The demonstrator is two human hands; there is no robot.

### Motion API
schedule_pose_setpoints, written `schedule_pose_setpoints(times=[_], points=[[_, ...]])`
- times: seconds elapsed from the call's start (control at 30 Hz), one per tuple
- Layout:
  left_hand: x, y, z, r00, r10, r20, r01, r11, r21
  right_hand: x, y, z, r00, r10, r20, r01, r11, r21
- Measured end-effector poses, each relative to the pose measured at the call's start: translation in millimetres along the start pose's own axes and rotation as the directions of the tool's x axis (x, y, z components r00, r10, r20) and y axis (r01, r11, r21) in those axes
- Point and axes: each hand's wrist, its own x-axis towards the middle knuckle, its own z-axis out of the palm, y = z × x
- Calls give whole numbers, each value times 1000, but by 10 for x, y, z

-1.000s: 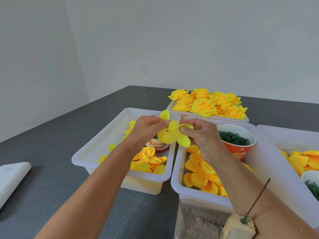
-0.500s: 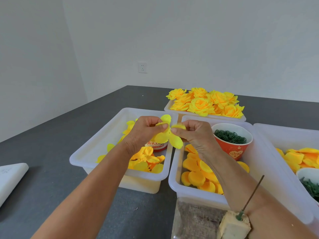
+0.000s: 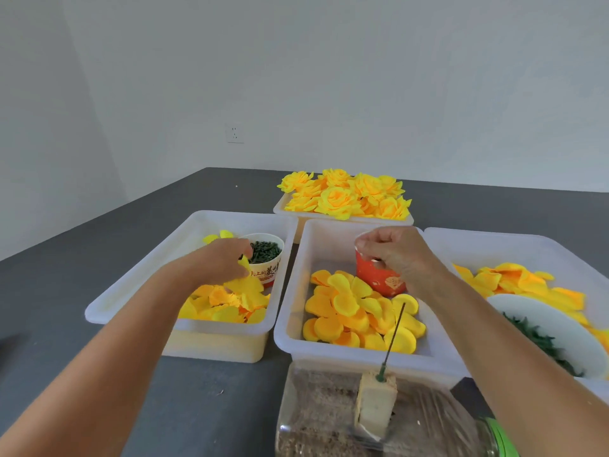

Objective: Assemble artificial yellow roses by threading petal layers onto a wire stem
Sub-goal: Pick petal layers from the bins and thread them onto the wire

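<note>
My left hand (image 3: 220, 262) hovers over the left tub (image 3: 197, 225), shut on a pale yellow petal layer (image 3: 245, 285) that hangs from its fingers beside a paper cup of green pieces (image 3: 265, 253). My right hand (image 3: 395, 252) is over the red cup (image 3: 379, 280) in the middle tub (image 3: 296, 291), fingertips pinched together at the cup's mouth; whatever is between them is hidden. A thin wire stem (image 3: 393, 334) stands bare and tilted in a foam block (image 3: 375, 404) at the near edge. Loose orange-yellow petals (image 3: 349, 311) fill the middle tub.
A tray of finished yellow roses (image 3: 342, 196) sits at the back. The right tub (image 3: 494, 239) holds more petals and a white bowl (image 3: 553, 328) of green pieces. The foam block rests on a clear plastic container (image 3: 329, 417). Everything stands on a dark grey table (image 3: 99, 258).
My hands were together, both on the petal layer. Now they have parted: the left dropped toward the left tub with the layer, and the right moved to the red cup.
</note>
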Motion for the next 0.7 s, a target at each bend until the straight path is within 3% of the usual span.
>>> schedule_pose_setpoints(times=[0.07, 0.13, 0.23, 0.3, 0.37, 0.43, 0.57, 0.7], points=[[-42, 28, -12, 987, -38, 157, 27, 997, 73, -26, 100, -68, 998, 33, 45, -23, 976, -218], [-62, 68, -56, 979, -50, 199, 9, 979, 204, -36, 151, -81, 989, 36, 145, 21, 929, -370], [-62, 202, -142, 998, 43, 36, -54, 919, 390, -12, 216, -38, 963, 112, 243, 92, 714, -694], [-62, 362, -166, 986, 125, -113, -79, 936, 343, -5, 287, 7, 964, 199, 177, 31, 575, -817], [-51, 557, -143, 956, 172, -237, -123, 970, 209, -22, 376, 46, 962, 236, 138, -26, 581, -813], [8, 769, -75, 937, 223, -269, -189, 971, 148, -44, 415, 78, 959, 254, 123, -62, 615, -786], [162, 1171, 183, 950, 300, -83, -286, 947, 146, -29, 403, 57, 964, 244, 106, -83, 656, -750], [267, 1269, 476, 961, 276, 9, -276, 960, 55, -12, 440, -2, 987, 158, 31, -117, 834, -540]])
